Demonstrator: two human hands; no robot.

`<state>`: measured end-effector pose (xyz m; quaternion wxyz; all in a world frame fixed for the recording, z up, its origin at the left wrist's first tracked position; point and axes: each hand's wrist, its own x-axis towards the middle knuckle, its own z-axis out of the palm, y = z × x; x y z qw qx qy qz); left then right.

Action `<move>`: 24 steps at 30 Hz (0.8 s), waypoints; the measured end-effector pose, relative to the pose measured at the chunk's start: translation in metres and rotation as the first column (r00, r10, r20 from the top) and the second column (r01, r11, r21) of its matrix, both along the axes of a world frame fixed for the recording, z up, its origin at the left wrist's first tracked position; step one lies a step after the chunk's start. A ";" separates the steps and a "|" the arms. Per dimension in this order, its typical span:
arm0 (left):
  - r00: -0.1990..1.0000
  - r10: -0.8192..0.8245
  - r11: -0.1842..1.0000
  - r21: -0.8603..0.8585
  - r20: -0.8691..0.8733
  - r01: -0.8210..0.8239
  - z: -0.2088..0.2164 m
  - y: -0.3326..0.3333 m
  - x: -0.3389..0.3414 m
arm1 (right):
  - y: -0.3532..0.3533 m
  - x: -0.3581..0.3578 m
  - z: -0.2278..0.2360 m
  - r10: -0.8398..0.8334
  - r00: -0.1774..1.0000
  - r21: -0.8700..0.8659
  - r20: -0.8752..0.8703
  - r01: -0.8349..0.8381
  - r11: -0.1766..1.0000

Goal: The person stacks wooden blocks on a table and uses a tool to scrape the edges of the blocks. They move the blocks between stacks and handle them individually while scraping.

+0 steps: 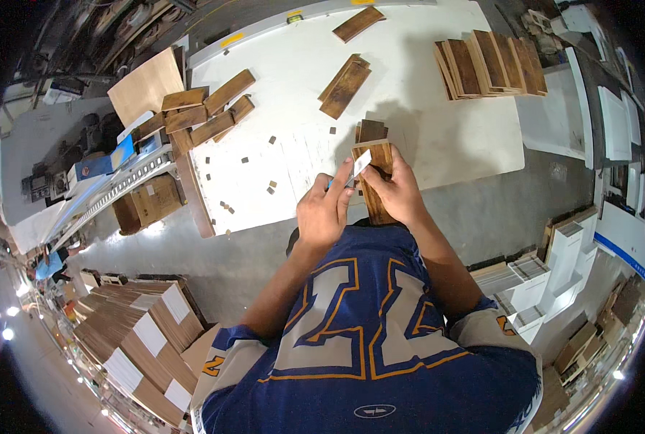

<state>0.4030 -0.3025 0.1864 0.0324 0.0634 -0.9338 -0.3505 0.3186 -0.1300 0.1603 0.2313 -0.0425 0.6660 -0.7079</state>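
Close in front of my body, my right hand (pixel 398 189) is closed on a brown stained wood board (pixel 379 206), with the thumb across its face. My left hand (pixel 324 208) grips a thin flat tool (pixel 363 162) with a pale end and a bit of blue by the fingers. The pale end lies over the board's face; whether it touches the wood I cannot tell. Just beyond the board, more short brown wood pieces (pixel 371 130) sit at the near part of the white table (pixel 293 123).
Stained boards lie in a pile (pixel 206 112) at the table's left, a pair (pixel 345 85) in the middle and one (pixel 358 24) at the far edge. A row of boards (pixel 490 65) stands far right. Small dark squares (pixel 272 139) dot the table. Stacked panels (pixel 141 340) stand behind left.
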 end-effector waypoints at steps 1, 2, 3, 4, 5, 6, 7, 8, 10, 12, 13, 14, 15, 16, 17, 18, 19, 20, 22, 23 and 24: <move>1.000 -0.001 1.000 -0.019 0.000 0.001 0.000 0.000 -0.001 | 0.001 0.000 0.000 0.003 1.000 0.021 0.015 -0.004 1.000; 1.000 0.001 0.999 -0.041 0.001 -0.001 0.000 -0.001 -0.002 | 0.002 0.000 0.000 0.016 0.998 0.041 0.058 -0.018 0.999; 0.999 0.025 0.997 -0.070 0.046 -0.022 -0.002 -0.001 -0.003 | 0.002 -0.001 -0.001 0.020 0.997 0.039 0.074 -0.023 0.999; 0.998 0.002 0.996 -0.085 0.064 0.003 -0.005 -0.004 -0.005 | 0.003 -0.003 -0.001 0.041 0.993 0.048 0.108 -0.046 0.998; 0.997 -0.009 0.994 -0.107 0.071 0.017 -0.009 -0.006 -0.007 | 0.004 -0.004 -0.002 0.043 0.996 0.081 0.081 -0.049 0.995; 0.999 -0.028 0.991 -0.128 0.043 0.034 -0.015 -0.007 -0.010 | 0.006 -0.005 -0.002 0.062 0.995 0.126 0.074 -0.071 0.990; 0.992 0.063 0.997 -0.060 0.111 -0.056 -0.024 -0.010 -0.017 | 0.008 -0.005 -0.003 0.057 0.996 0.189 0.066 -0.069 0.980; 0.985 0.134 0.991 0.014 0.111 -0.136 -0.035 -0.014 -0.026 | 0.010 -0.004 -0.004 0.087 0.992 0.138 0.090 -0.099 0.985; 0.931 0.266 0.963 -0.033 0.250 -0.266 -0.061 -0.044 -0.061 | 0.013 0.004 -0.008 0.100 0.986 0.073 0.133 -0.110 0.991; 0.956 0.281 0.958 -0.083 0.079 -0.275 -0.087 -0.062 -0.085 | 0.013 0.009 -0.022 -0.018 0.997 0.136 0.080 0.007 0.991; 0.968 0.250 0.962 -0.109 -0.017 -0.250 -0.100 -0.066 -0.098 | 0.013 0.011 -0.032 -0.091 0.993 0.182 0.073 0.076 0.980; 0.970 0.244 0.960 -0.136 -0.015 -0.244 -0.110 -0.068 -0.111 | 0.011 0.012 -0.045 -0.155 0.988 0.176 0.030 0.147 0.973; 0.975 0.218 0.965 -0.138 -0.040 -0.222 -0.119 -0.067 -0.125 | 0.008 0.010 -0.061 -0.247 0.968 0.146 0.041 0.239 0.960; 0.978 0.203 0.966 -0.169 0.039 -0.194 -0.125 -0.063 -0.137 | 0.004 0.007 -0.078 -0.290 0.947 0.326 -0.141 0.321 0.889; 0.975 0.188 0.967 -0.198 0.115 -0.163 -0.129 -0.057 -0.150 | -0.003 0.002 -0.096 -0.289 0.891 0.416 -0.350 0.425 0.804; 0.967 0.174 0.966 -0.225 0.189 -0.130 -0.133 -0.052 -0.163 | -0.010 -0.003 -0.112 -0.267 0.834 0.509 -0.483 0.516 0.689; 0.960 0.164 0.963 -0.248 0.229 -0.105 -0.135 -0.048 -0.174 | -0.017 -0.009 -0.127 -0.349 0.883 0.462 -0.313 0.462 0.757; 0.951 0.154 0.960 -0.268 0.270 -0.079 -0.138 -0.042 -0.184 | -0.021 -0.009 -0.137 -0.279 0.863 0.526 -0.420 0.483 0.700; 0.937 0.128 0.950 -0.312 0.324 -0.022 -0.145 -0.035 -0.196 | -0.038 -0.008 -0.152 -0.172 0.858 0.682 -0.485 0.493 0.540; 0.935 0.113 0.941 -0.339 0.338 0.009 -0.149 -0.033 -0.201 | -0.048 -0.010 -0.157 -0.182 0.875 0.741 -0.449 0.479 0.471; 0.927 0.101 0.930 -0.365 0.361 0.041 -0.153 -0.032 -0.204 | -0.053 -0.012 -0.159 -0.203 0.869 0.728 -0.452 0.491 0.479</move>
